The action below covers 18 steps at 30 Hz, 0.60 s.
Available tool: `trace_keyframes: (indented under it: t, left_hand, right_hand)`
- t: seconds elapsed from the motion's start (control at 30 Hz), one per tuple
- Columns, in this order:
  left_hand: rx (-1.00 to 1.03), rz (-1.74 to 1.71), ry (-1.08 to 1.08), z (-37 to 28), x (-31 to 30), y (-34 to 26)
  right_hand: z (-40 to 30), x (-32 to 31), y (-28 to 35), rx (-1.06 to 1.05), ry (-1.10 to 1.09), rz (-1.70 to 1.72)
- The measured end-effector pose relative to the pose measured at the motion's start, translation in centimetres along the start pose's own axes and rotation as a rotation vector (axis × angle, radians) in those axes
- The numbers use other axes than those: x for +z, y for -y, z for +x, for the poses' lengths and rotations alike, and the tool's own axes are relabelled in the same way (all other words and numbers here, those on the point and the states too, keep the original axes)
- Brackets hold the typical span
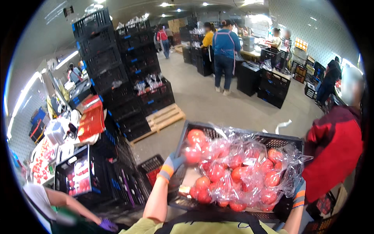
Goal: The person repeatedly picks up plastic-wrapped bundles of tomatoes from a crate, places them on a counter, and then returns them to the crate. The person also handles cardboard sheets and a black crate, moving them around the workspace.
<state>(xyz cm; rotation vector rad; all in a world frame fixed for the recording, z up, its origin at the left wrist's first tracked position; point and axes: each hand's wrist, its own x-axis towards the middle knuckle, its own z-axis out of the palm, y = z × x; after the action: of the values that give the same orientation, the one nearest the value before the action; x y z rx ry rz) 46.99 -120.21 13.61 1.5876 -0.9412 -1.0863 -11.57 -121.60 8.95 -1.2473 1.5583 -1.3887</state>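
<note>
Right before me is a black plastic crate point(182, 137) full of tomatoes point(216, 172), many of them in clear plastic bags point(251, 149). My left hand point(172, 166), in a grey glove with orange bands at the cuff, grips the crate's left side. On the crate's right side is my right hand point(299, 190) in a matching glove, its fingers partly hidden by the rim and the bags. A few tomatoes at the left of the crate look unbagged. A piece of cardboard shows among them at the crate's bottom.
Tall stacks of black crates point(102, 61) stand at the left, by a wooden pallet point(166, 117). A co-worker in a red jacket point(336, 149) is close on the right; another's purple-gloved hand point(108, 224) is at lower left. Several people work beyond. White strips point(282, 125) lie on the floor.
</note>
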Motion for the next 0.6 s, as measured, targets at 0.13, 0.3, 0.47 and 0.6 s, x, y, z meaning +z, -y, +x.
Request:
trace_keyframes:
  t: [0.13,0.3,0.47,0.6]
  left_hand:
    - [-0.077,-0.097,-0.039,6.5,-2.9,-2.5]
    - [-0.152,-0.154,-0.196,16.8,-7.5,-2.9]
    - [-0.137,-0.126,-0.251,29.4,-14.0,-5.3]
    - [-0.092,-0.135,-0.329,36.9,-18.6,-8.9]
  right_hand:
    - [9.6,8.4,2.1,0.005,0.008,0.002]
    - [22.2,21.1,1.1,-0.004,0.122,0.026]
    - [33.6,34.7,-1.0,0.125,0.146,0.384]
    - [40.1,42.4,2.5,0.092,0.344,0.325]
